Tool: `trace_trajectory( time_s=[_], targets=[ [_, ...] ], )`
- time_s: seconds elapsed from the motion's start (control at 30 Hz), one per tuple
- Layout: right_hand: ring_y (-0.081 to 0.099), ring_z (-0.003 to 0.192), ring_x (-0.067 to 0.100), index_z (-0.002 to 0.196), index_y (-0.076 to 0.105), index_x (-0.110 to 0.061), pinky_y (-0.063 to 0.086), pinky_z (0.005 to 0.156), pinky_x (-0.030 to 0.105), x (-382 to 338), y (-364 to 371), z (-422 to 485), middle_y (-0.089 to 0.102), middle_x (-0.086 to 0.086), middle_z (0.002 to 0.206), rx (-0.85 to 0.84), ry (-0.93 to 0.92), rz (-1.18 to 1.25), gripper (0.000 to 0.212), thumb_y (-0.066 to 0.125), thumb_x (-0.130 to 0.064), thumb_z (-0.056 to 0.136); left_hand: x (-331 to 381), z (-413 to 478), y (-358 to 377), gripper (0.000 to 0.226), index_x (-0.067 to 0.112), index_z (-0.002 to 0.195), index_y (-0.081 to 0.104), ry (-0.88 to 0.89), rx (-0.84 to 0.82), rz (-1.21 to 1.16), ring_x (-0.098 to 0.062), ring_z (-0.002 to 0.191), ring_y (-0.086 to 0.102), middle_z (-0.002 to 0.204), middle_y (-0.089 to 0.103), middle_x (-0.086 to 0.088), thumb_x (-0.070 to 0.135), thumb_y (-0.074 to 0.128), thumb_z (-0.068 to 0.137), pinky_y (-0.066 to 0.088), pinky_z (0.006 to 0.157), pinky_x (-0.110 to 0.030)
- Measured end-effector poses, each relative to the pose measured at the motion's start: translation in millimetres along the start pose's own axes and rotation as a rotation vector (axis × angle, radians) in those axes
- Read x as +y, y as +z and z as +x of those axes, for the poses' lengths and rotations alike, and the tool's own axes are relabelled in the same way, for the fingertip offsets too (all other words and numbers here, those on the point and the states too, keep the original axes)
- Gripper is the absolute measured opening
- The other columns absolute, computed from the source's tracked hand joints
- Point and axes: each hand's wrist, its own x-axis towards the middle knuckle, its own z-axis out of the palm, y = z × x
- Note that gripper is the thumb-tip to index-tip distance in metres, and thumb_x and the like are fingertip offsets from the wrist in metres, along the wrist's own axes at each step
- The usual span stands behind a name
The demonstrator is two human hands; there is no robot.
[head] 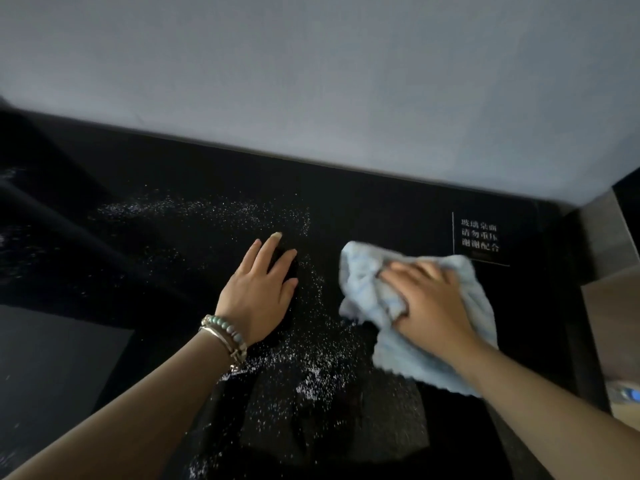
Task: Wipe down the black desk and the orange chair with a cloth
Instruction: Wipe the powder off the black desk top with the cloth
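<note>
head view, looking down. left hand [258, 292] flat on the black desk [398, 209], palm down, fingers straight and spread apart, loose, holding nothing. bead and metal bracelets [225, 336] on that wrist.

right hand [429, 303] on top of a light blue cloth [363, 285], pressing it down on the desk. fingers stretched out over the cloth, not wrapped round it, a bit blurry. cloth bunched up under and past the right fingertips, and spilling out back beside the wrist too. cloth just to the right of the left fingers, not touching them.

lots of tiny white specks [311, 372] on the desk: past the left fingertips, between the two hands, and back by the left wrist.

beyond the right fingertips and a bit to the right, a small sign [479, 237] with white writing on the desk top. farther past all the fingers, a grey wall [311, 81] at the back edge of the desk. far to the right of the right hand, a brown wooden piece [613, 306].
</note>
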Motion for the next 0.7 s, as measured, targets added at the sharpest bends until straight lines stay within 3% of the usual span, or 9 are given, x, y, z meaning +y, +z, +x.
trace_trajectory(
  time_s=[0.07, 0.13, 0.17, 0.27, 0.37, 0.43, 0.53, 0.63, 0.7],
  targets=[
    [0.042, 0.112, 0.012, 0.102, 0.049, -0.019, 0.025, 0.088, 0.032, 14, -12, 5, 0.047, -0.018, 0.125, 0.057, 0.234, 0.041, 0.030, 0.044, -0.038, 0.078, 4, -16, 0, 0.051, 0.027, 0.145, 0.021, 0.044, 0.046, -0.021, -0.016, 0.144, -0.004, 0.156, 0.001, 0.007, 0.040, 0.027, 0.097, 0.006, 0.115, -0.032],
    [0.042, 0.115, 0.026, 0.110, 0.052, -0.028, 0.028, 0.090, 0.045, 22, -16, 5, 0.054, -0.008, 0.124, 0.230, 0.677, -0.226, 0.030, 0.051, -0.035, 0.081, 6, -31, 1, 0.050, 0.026, 0.145, 0.023, 0.037, 0.057, -0.066, -0.014, 0.144, -0.001, 0.156, 0.008, 0.007, 0.039, 0.027, 0.097, 0.002, 0.115, -0.031],
    [0.043, 0.115, 0.028, 0.111, 0.054, -0.029, 0.028, 0.091, 0.047, 15, -13, 2, 0.055, -0.006, 0.123, 0.241, 0.664, -0.326, 0.030, 0.054, -0.034, 0.081, 6, -38, 1, 0.049, 0.026, 0.145, 0.024, 0.027, 0.055, -0.081, -0.013, 0.143, 0.002, 0.155, 0.010, 0.007, 0.038, 0.027, 0.097, 0.002, 0.116, -0.031],
    [0.044, 0.116, 0.025, 0.120, 0.056, -0.029, 0.028, 0.095, 0.047, -33, 13, -21, 0.055, -0.004, 0.123, 0.148, 0.600, -0.184, 0.041, 0.061, -0.025, 0.079, 3, -56, 0, 0.047, 0.026, 0.144, 0.027, -0.005, 0.059, -0.111, -0.012, 0.142, 0.012, 0.154, 0.016, 0.008, 0.037, 0.028, 0.098, 0.006, 0.116, -0.030],
    [0.052, 0.097, 0.017, 0.105, 0.059, -0.032, 0.037, 0.080, 0.041, -79, 34, -53, 0.059, -0.015, 0.105, 0.124, 0.296, -0.202, 0.034, 0.048, -0.040, 0.074, 7, -75, 3, 0.046, 0.024, 0.142, 0.031, -0.016, 0.069, -0.140, -0.013, 0.140, 0.019, 0.152, 0.023, 0.006, 0.036, 0.031, 0.098, 0.014, 0.116, -0.031],
    [0.058, 0.088, 0.020, 0.101, 0.063, -0.025, 0.044, 0.075, 0.041, -80, 23, -54, 0.065, -0.009, 0.095, 0.140, 0.262, -0.061, 0.038, 0.043, -0.036, 0.072, 11, -84, 6, 0.046, 0.023, 0.142, 0.032, -0.017, 0.074, -0.155, -0.013, 0.139, 0.021, 0.151, 0.025, 0.006, 0.035, 0.032, 0.098, 0.017, 0.116, -0.031],
    [0.061, 0.087, 0.035, 0.102, 0.061, -0.017, 0.047, 0.073, 0.044, -38, -6, -51, 0.066, 0.009, 0.094, 0.296, 0.523, -0.189, 0.030, 0.057, -0.019, 0.073, 13, -97, 8, 0.046, 0.023, 0.142, 0.031, -0.024, 0.074, -0.145, -0.013, 0.140, 0.018, 0.152, 0.023, 0.007, 0.036, 0.030, 0.098, 0.014, 0.115, -0.028],
    [0.038, 0.123, 0.031, 0.123, 0.039, -0.034, 0.033, 0.092, 0.053, -14, -17, -57, 0.038, -0.002, 0.140, 0.098, 0.802, -0.357, 0.043, 0.048, -0.043, 0.081, 6, -110, 12, 0.047, 0.023, 0.143, 0.028, -0.050, 0.065, -0.126, -0.012, 0.142, 0.012, 0.153, 0.020, 0.007, 0.036, 0.030, 0.098, 0.010, 0.115, -0.027],
    [0.035, 0.121, 0.027, 0.118, 0.035, -0.042, 0.033, 0.089, 0.053, -28, -2, -60, 0.034, -0.008, 0.136, 0.083, 0.809, -0.434, 0.044, 0.043, -0.052, 0.076, 1, -117, 14, 0.047, 0.023, 0.143, 0.028, -0.069, 0.067, -0.119, -0.012, 0.143, 0.010, 0.153, 0.021, 0.006, 0.036, 0.030, 0.099, 0.009, 0.115, -0.027]
  ],
)
